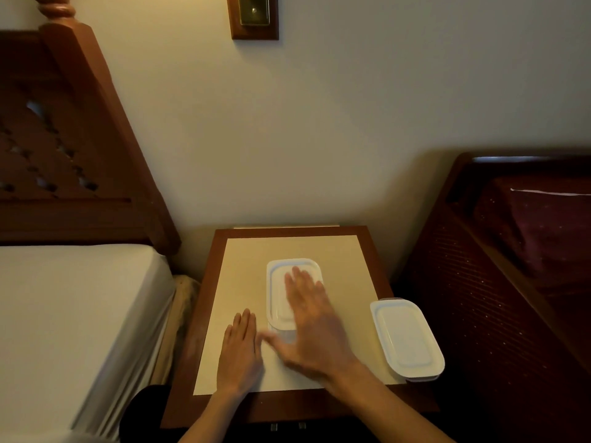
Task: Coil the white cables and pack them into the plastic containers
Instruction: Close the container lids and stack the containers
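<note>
The right hand (315,318) is spread flat, fingers splayed and blurred, over the lidded plastic container (281,292) at the centre of the frame; whether the palm touches the lid cannot be told. The left hand (240,353), fingers together and extended, lies flat on the desk (243,270) just left of that container, gripping nothing. A second lidded container (407,338) sits at the desk's right edge, lower right. No cable shows outside the containers. A white bed (64,314) fills the lower left.
</note>
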